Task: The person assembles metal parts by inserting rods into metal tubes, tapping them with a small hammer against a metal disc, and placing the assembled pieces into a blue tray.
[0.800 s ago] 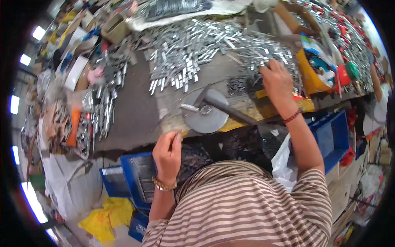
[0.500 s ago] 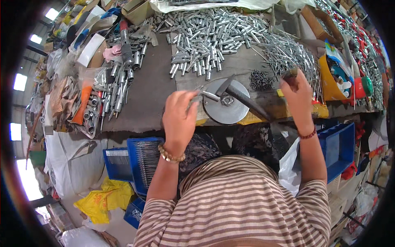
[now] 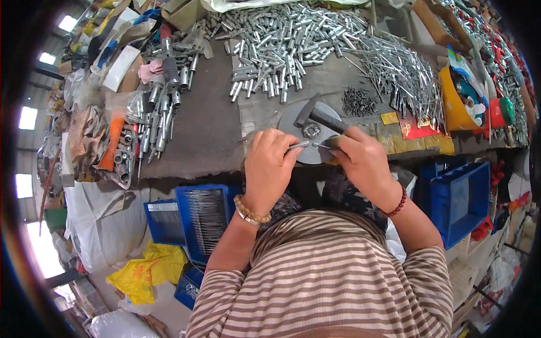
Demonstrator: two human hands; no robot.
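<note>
Pinched in my left hand (image 3: 269, 166) is a small silver metal sleeve (image 3: 300, 145), its end toward the right. My right hand (image 3: 365, 158) grips a thin metal rod (image 3: 321, 146), its tip pointing left at the sleeve with a small gap between them. Both hands are over the near part of a round grey steel disc (image 3: 293, 119). A hammer (image 3: 326, 119) rests on the disc beside a small ring-shaped metal piece (image 3: 310, 131); my right fingers hide part of its handle. Just beyond lies a pile of small dark pins (image 3: 359, 102).
A heap of silver sleeves (image 3: 282, 50) covers the far bench, with thin rods (image 3: 408, 84) to its right. Socket tools (image 3: 163, 112) lie left. A yellow container (image 3: 459, 101) stands right. Blue crates (image 3: 459, 203) sit below the bench on both sides.
My right hand has come from the pins and rods at the right to the disc, bringing a thin rod. My left hand has shifted slightly right and nearer with the sleeve.
</note>
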